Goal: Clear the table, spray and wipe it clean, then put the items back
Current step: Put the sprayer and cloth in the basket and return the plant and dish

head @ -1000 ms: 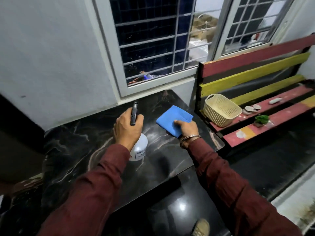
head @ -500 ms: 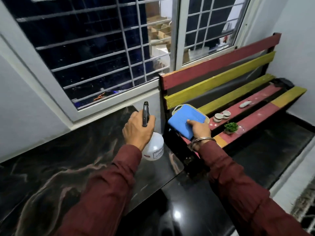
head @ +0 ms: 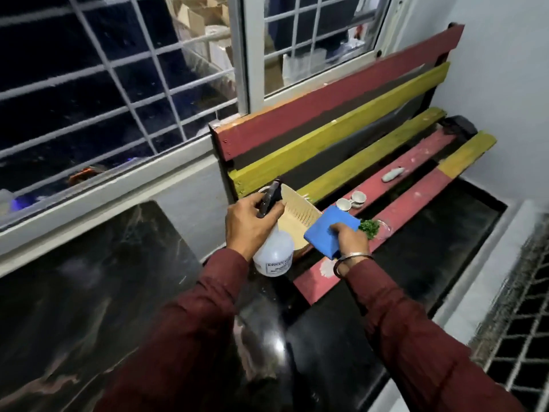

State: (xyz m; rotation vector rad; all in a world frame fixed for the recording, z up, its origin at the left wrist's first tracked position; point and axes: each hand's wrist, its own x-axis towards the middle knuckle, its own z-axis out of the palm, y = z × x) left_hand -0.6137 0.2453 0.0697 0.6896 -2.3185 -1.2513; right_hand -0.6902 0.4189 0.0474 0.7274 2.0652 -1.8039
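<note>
My left hand grips the black trigger head of a clear spray bottle, held over the gap between the dark marble table and the bench. My right hand holds a folded blue cloth over the bench's near end. Behind both hands a cream plastic basket sits on the red and yellow slatted bench. Further along the seat lie two small white cups, a small green plant in a clear dish and a pale oblong object.
A barred window runs behind the table and bench back. White walls close in the bench on the right. A metal grille lies at the lower right above the dark glossy floor.
Both hands have swung right, off the table and over to the bench. The cloth was lifted from the tabletop and the bottle carried along with it. The view turned right.
</note>
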